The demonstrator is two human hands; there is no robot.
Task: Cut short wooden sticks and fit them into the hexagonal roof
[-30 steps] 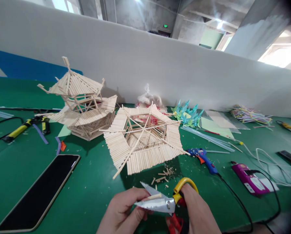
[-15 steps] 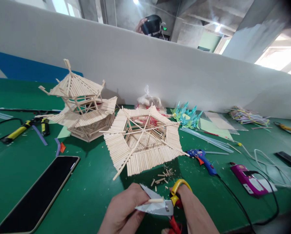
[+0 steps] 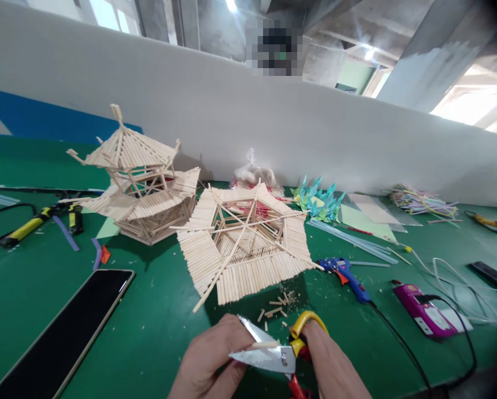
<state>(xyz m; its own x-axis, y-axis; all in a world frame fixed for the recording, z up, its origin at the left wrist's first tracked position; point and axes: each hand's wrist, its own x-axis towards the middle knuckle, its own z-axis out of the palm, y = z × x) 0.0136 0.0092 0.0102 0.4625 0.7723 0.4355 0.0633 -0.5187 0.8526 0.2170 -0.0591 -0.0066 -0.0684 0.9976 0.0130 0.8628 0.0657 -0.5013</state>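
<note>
Right now your left hand (image 3: 215,360) pinches a short wooden stick (image 3: 264,345) between its fingertips, so the stick pokes out to the right of them and lies between the 2 open blades of the scissors (image 3: 269,352). Your right hand (image 3: 329,363) grips the scissors, fingers closed through the yellow and red handle loops. Both hands sit low, at the near edge of the green table (image 3: 157,316). Just beyond the blades lies a scatter of cut stick bits (image 3: 277,307), and behind them the flat 6-sided stick roof (image 3: 242,244). The tiered stick pagoda (image 3: 136,177) stands further left. A blue glue gun (image 3: 345,270) lies to the right, a dark phone (image 3: 65,332) to the left.
</note>
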